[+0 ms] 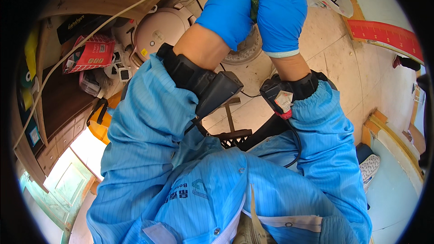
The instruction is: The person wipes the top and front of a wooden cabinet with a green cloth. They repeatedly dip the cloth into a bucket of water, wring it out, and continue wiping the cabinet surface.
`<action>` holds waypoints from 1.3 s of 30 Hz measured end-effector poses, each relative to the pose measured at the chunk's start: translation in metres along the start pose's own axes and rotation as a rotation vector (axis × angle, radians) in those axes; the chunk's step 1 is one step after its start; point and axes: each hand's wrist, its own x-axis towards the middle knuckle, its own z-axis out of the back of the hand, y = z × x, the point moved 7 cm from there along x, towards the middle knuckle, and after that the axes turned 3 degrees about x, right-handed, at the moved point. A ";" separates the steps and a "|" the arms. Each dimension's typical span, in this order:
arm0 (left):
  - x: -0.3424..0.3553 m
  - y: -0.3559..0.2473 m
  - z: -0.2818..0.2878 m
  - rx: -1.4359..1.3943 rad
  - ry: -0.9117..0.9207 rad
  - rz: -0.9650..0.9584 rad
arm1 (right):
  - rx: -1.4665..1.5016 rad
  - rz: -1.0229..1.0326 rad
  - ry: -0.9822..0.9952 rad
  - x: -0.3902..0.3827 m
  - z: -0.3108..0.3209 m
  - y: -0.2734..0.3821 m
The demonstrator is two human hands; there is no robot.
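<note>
Green item (pixel 254 1) mostly hidden between left grip (pixel 229 10) and right grip (pixel 281 12), both partly cut off by the upper edge

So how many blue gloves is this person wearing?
2: one on the left hand and one on the right hand, side by side at the top of the picture. Both are in plain view; neither is hidden.

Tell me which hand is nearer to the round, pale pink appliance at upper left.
Left, as pictured: the blue-gloved left hand is to the upper right of the appliance; the blue-gloved right hand is farther right, beyond the left.
</note>
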 end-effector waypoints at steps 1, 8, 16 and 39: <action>0.000 0.000 0.002 0.012 0.004 0.000 | 0.002 -0.011 0.000 -0.001 0.001 -0.003; 0.000 -0.017 0.010 0.328 0.018 -0.206 | 0.221 -0.506 0.182 0.009 0.015 -0.042; -0.015 -0.004 0.009 0.221 0.041 -0.016 | 0.551 -0.765 0.222 -0.005 0.036 -0.055; -0.088 -0.006 0.033 1.418 -0.174 -0.342 | -0.146 0.020 0.242 0.026 0.048 0.039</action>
